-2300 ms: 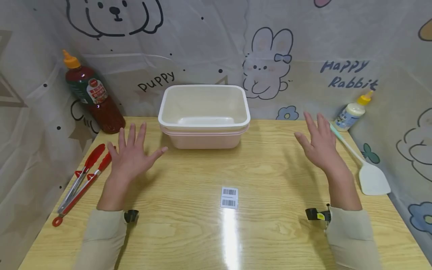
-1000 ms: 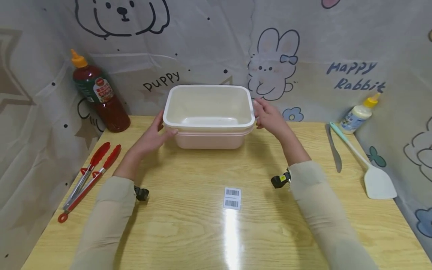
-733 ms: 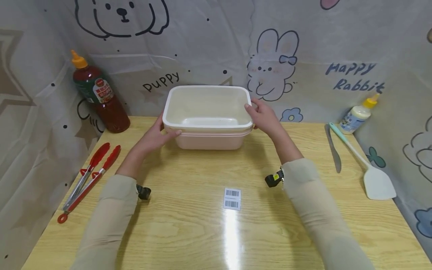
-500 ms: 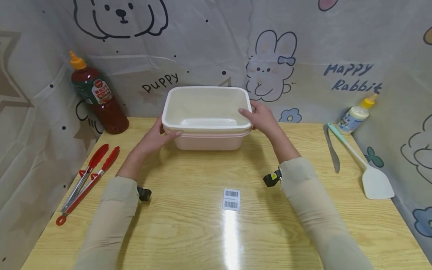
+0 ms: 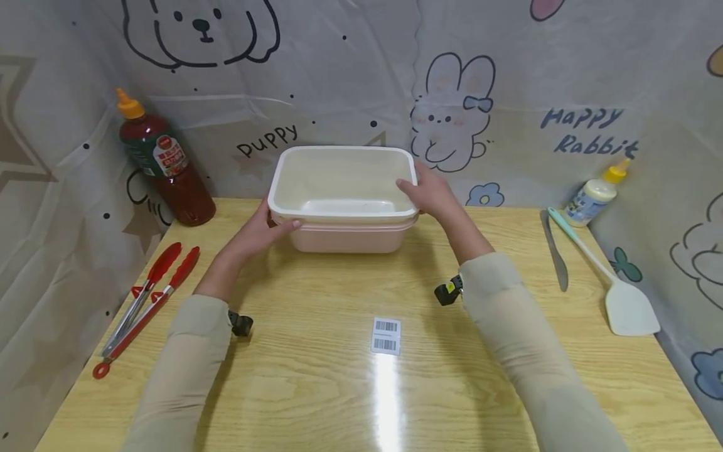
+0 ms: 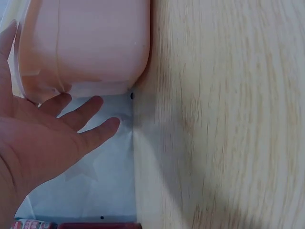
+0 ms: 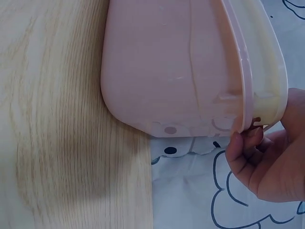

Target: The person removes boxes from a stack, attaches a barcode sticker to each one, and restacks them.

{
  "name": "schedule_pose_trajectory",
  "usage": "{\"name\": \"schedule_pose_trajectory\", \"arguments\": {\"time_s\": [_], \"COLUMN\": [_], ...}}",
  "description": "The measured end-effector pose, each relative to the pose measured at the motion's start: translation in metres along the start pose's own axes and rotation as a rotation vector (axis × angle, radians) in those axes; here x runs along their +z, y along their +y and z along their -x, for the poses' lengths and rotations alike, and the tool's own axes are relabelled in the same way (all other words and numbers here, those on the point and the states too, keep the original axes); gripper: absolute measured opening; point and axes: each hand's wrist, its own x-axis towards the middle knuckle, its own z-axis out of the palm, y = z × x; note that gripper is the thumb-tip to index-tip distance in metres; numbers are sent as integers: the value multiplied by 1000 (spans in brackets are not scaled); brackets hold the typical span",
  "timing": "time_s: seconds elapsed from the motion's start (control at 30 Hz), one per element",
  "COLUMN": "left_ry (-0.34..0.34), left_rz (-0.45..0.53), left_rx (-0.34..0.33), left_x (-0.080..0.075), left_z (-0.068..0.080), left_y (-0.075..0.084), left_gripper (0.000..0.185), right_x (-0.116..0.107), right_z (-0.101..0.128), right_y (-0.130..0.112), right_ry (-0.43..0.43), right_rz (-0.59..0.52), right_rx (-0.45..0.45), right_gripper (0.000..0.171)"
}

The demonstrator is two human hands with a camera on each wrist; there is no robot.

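A white basin (image 5: 339, 149) sits nested in a pink basin (image 5: 347, 240) at the back middle of the wooden table (image 5: 339, 395). My left hand (image 5: 257, 232) is at the basins' left end, thumb lying along the pink rim. In the left wrist view this hand (image 6: 47, 143) has straight, spread fingers beside the pink basin (image 6: 90, 43). My right hand (image 5: 432, 194) grips the right rim, thumb hooked inside the white basin. In the right wrist view the right hand (image 7: 271, 162) has curled fingers under the rims of the pink basin (image 7: 167, 71) and the white basin (image 7: 267, 62).
A red sauce bottle (image 5: 160, 166) stands back left, with red tongs (image 5: 144, 301) along the left edge. A barcode label (image 5: 386, 336) lies mid-table. On the right lie a knife (image 5: 553, 251) and a spatula (image 5: 612, 289); a small yellow-capped bottle (image 5: 593, 193) stands there. Printed curtains close three sides.
Both hands moved from hovering spread over the table to the two ends of the basins. Within the last second the right thumb hooked over the white rim.
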Motion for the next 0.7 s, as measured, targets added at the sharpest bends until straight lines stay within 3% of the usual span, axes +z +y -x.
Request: {"name": "schedule_pose_trajectory", "arguments": {"time_s": [0.37,0.7], "left_ry": [141,156], "left_rz": [-111,-172], "left_rx": [-34,-77], "left_x": [5,3], "left_z": [1,1], "left_y": [1,4], "left_gripper": [99,101], "right_x": [7,5], "right_z": [-2,-4], "right_y": [-1,-3], "right_ry": [60,89], "right_rz": [62,32], "right_rx": [-52,-57], "right_gripper": [67,66]}}
